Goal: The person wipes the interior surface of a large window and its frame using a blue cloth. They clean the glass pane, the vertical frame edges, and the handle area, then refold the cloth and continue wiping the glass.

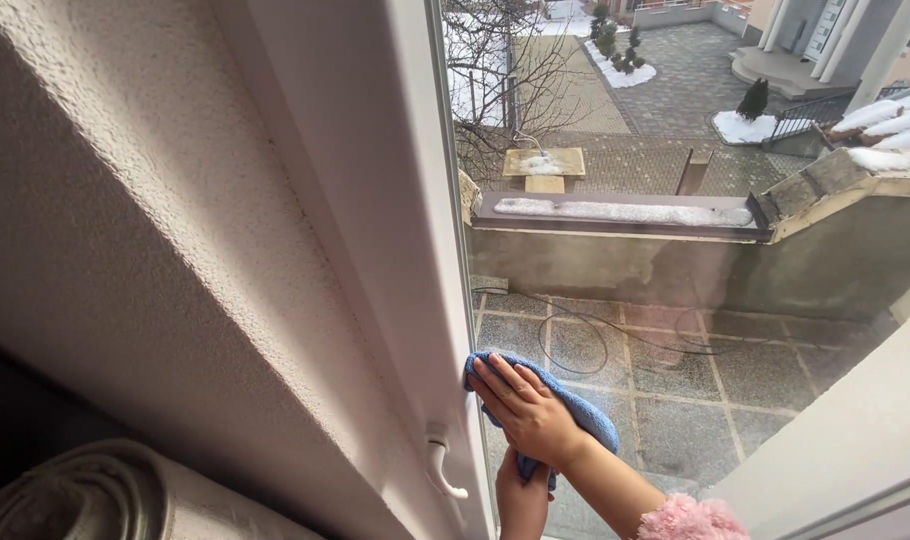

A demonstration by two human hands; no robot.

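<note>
My right hand (526, 411), with a fuzzy pink cuff (691, 519) at the wrist, lies flat on a blue cloth (581, 411) and presses it against the window glass (675, 330), close to the white frame (415, 250). Its fingers point up and to the left. Just below it, my left hand (522, 503) comes up from the bottom edge and holds the hanging lower end of the cloth. Much of the cloth is hidden under my right hand.
A white window handle (443, 467) points down on the frame just left of my hands. A rough plastered wall (125, 230) fills the left, with a rolled carpet (95, 497) at the bottom left. Through the glass lie a tiled terrace (675, 390), a cable and a snow-topped wall (625, 212).
</note>
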